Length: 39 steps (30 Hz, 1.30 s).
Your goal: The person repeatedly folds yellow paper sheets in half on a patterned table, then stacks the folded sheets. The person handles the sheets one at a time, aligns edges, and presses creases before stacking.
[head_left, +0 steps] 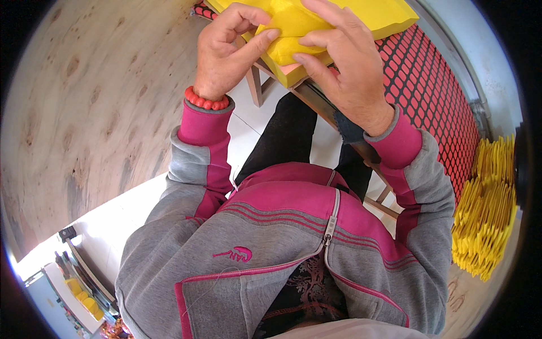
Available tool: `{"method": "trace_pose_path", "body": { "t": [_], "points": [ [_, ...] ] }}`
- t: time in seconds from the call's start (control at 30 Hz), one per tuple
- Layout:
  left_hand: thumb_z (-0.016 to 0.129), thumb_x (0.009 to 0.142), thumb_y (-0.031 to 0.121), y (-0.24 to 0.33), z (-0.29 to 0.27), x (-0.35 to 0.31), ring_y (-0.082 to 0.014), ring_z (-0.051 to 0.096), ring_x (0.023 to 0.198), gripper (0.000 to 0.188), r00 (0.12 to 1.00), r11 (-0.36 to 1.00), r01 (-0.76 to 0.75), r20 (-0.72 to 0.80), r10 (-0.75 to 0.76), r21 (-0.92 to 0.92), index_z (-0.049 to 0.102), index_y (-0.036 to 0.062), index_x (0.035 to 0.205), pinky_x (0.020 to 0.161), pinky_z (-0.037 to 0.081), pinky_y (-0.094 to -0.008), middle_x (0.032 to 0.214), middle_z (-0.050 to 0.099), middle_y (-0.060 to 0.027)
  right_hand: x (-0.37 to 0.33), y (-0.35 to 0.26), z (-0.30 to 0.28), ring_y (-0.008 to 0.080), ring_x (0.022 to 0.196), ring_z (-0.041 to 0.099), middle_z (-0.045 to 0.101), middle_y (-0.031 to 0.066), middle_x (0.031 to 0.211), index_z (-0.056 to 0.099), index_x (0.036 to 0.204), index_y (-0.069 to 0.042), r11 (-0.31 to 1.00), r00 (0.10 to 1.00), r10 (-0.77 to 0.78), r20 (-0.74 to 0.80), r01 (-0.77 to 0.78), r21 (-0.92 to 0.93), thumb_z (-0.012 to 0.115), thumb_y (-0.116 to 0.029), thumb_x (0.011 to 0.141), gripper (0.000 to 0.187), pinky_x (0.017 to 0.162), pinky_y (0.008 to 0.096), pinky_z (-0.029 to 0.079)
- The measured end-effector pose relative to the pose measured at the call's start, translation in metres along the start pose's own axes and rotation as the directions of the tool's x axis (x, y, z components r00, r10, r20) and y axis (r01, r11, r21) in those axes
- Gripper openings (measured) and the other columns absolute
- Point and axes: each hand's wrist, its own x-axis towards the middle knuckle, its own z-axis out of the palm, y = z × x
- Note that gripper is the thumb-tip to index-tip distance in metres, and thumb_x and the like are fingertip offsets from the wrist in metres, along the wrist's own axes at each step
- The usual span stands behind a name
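My left hand [228,48] pinches a fold of thin yellow sheet [293,25] between thumb and fingers, near the top of the picture. My right hand [341,62] lies over the same sheet with its fingers spread and pressing down. The sheet rests on a thick yellow block [384,17] on a small wooden stand [307,93]. A red bead bracelet [206,101] circles my left wrist. Both sleeves are grey and magenta.
A red mesh surface [435,85] runs along the right behind the block. A stack of yellow sheets [488,209] stands on edge at the right. A wooden panel [90,107] fills the left. White floor shows below, and a white tray with yellow pieces [76,294] sits at the lower left.
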Motion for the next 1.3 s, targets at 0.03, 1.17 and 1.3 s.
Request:
{"method": "trace_pose_path", "body": {
  "t": [0.03,1.17,1.3],
  "points": [
    [0.068,0.091,-0.007,0.001,0.001,0.0,-0.0159,0.064,0.108,0.025,1.0,0.999,-0.024,-0.008,0.024,0.027,0.057,0.0001,0.112,0.095,0.051,-0.0287,0.11,0.066,-0.0067,0.0,0.001,0.001,0.0391,0.12,0.06,0.062,0.0215,0.131,0.063,0.093,-0.005,1.0,1.0,0.0,0.005,0.0,-0.007,0.08,-0.01,0.077,0.024,0.102,0.0481,0.047],
    [0.067,0.092,0.004,0.015,-0.002,0.004,-0.0166,0.067,0.096,0.01,0.964,0.938,-0.234,0.184,0.19,0.255,0.071,0.0029,0.1,0.106,0.045,-0.0364,0.098,0.072,-0.0061,0.0,-0.005,-0.007,0.0414,0.12,0.061,0.067,0.0222,0.122,0.064,0.091,-0.004,0.974,0.963,0.207,0.171,-0.219,0.054,0.078,-0.01,0.08,0.019,0.103,0.0469,0.047],
    [0.068,0.094,0.006,0.011,0.009,-0.003,-0.0106,0.066,0.092,0.006,0.999,0.996,-0.04,-0.007,0.04,0.083,0.069,0.0042,0.099,0.094,0.051,-0.0286,0.098,0.071,-0.0033,0.0,-0.007,-0.006,0.0408,0.118,0.062,0.067,0.0224,0.122,0.063,0.09,-0.004,0.97,0.967,0.23,0.112,-0.237,0.052,0.081,-0.01,0.078,0.022,0.101,0.0468,0.048]
  ]
}}
